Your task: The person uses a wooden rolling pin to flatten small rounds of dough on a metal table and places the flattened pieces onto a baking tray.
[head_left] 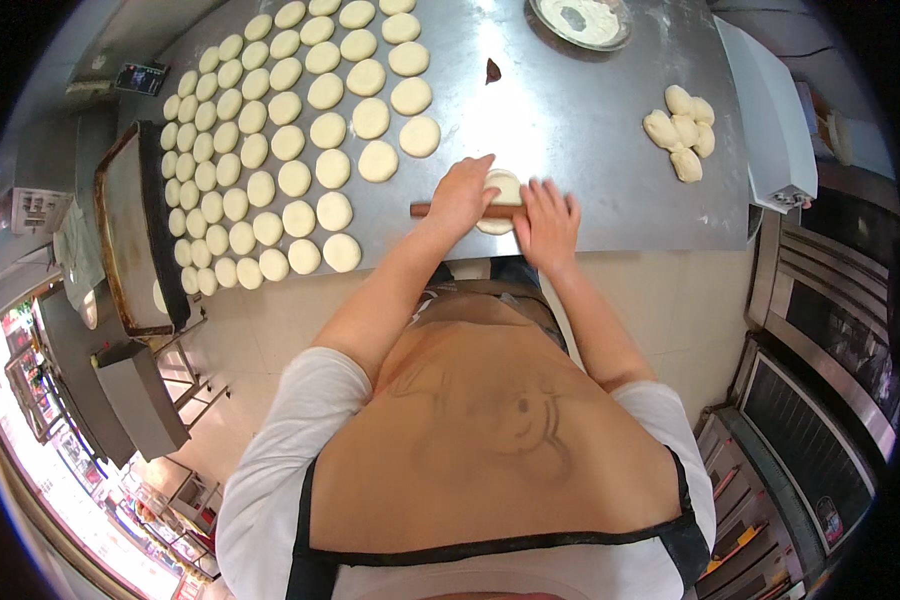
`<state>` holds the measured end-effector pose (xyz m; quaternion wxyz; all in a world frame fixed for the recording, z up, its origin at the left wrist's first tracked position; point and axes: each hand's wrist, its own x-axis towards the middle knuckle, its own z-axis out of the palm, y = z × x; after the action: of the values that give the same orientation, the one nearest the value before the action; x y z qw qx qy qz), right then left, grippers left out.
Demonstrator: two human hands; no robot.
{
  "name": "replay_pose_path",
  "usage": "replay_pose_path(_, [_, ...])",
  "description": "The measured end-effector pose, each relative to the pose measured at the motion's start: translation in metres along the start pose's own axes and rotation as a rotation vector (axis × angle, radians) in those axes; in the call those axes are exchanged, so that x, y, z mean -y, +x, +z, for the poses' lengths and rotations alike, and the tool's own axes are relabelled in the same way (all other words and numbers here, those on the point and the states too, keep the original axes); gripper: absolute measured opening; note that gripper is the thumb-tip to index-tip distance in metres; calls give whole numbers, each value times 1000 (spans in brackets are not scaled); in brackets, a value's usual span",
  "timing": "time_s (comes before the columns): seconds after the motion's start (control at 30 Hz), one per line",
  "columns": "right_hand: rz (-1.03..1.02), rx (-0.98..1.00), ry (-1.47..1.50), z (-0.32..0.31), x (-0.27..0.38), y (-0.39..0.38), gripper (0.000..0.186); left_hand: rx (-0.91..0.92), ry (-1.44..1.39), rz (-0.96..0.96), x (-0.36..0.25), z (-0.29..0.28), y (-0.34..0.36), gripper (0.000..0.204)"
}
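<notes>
My left hand point(460, 195) and my right hand point(549, 226) grip a short brown wooden rolling pin point(500, 211), one toward each end. Beneath the pin lies a flattened round of pale dough point(501, 182), partly covered by the pin and my fingers, near the front edge of the steel table point(590, 140). Many small dough discs point(327, 130) sit in rows to my left. At the right is a cluster of several dough lumps point(684, 131). Beyond my hands are a small dark piece point(492, 71) and a metal dish of white powder point(580, 22).
A large dark-rimmed baking tray point(115, 230) stands off the table's left end. A pale boxy unit point(765, 120) borders the right end. Steel appliances with glass fronts point(800, 440) line the lower right, and a dark cabinet with metal racks point(140, 395) stands at the lower left.
</notes>
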<state>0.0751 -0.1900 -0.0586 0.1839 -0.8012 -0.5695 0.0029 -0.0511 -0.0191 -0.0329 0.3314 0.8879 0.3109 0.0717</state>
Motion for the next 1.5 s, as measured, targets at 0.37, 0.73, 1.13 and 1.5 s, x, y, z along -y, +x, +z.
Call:
replay_pose_path(0.37, [32, 141, 232, -38, -9, -49, 16, 40, -1492, -592, -17, 16, -30, 26])
replay_pose_path(0.73, [-56, 90, 68, -15, 39, 6, 44, -177, 356, -9, 23, -25, -101, 76])
replay_pose_path(1.13, [-122, 152, -65, -7, 26, 96, 65, -194, 568, -175, 35, -40, -44, 84])
replay_pose_path(1.5, [-240, 189, 7, -2, 33, 134, 72, -344, 479, -158, 36, -38, -59, 64])
